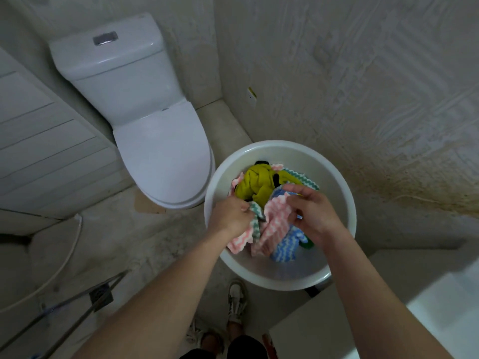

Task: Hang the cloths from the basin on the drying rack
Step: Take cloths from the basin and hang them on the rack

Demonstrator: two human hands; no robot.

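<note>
Left hand [232, 216]: fingers curled tight round bunched edge of pink-white zigzag-striped cloth [274, 224], at left rim of round white plastic basin [259, 149]. Right hand [315, 213]: apart from left, fingers curved over same cloth's top fold; actual grip cannot be told. Blue-white zigzag cloth [287, 247] at near side of basin, under right wrist. Olive-yellow cloth [259, 182] and green-white zigzag cloth [302, 177] toward far rim. White toilet [155, 125] just left of basin. Thin metal rack bars [77, 307] low left, over floor.

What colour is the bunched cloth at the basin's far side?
The cloth is yellow-green, head view.
</note>
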